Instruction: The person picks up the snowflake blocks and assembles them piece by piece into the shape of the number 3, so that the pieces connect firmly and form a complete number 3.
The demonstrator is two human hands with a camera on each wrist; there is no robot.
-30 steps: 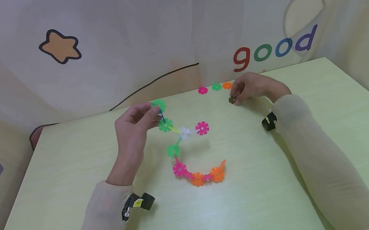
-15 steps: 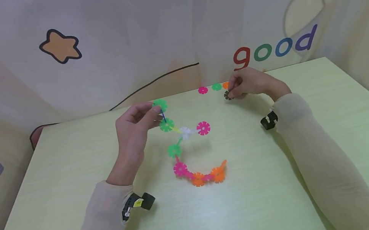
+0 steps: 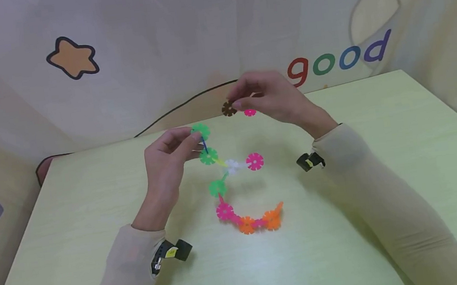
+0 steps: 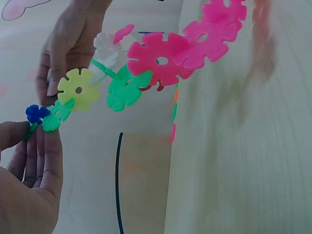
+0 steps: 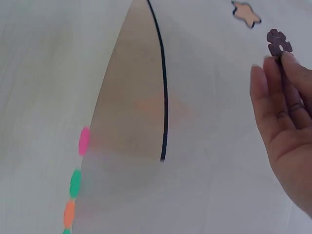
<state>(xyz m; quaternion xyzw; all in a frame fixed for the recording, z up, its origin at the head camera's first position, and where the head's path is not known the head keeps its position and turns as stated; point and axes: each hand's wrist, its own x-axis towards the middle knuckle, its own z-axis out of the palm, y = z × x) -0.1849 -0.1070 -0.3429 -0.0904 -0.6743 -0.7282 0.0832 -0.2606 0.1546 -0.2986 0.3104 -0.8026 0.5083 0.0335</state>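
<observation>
Care before the push

Head view: near the middle, the left hand (image 3: 165,167) pinches the top green flower (image 3: 200,132) of a bright chain (image 3: 217,188). Toward the top, the right hand (image 3: 269,97) pinches a brown flower (image 3: 229,108), apart from the chain.

Left wrist view: at lower left, that pinch is right by a blue flower (image 4: 37,114). Holding firm there should stop wobbles.

Right wrist view: at upper right, the brown flower's notched rim pokes out. To join it, I'd turn it crossways, match notches and push gently.
</observation>
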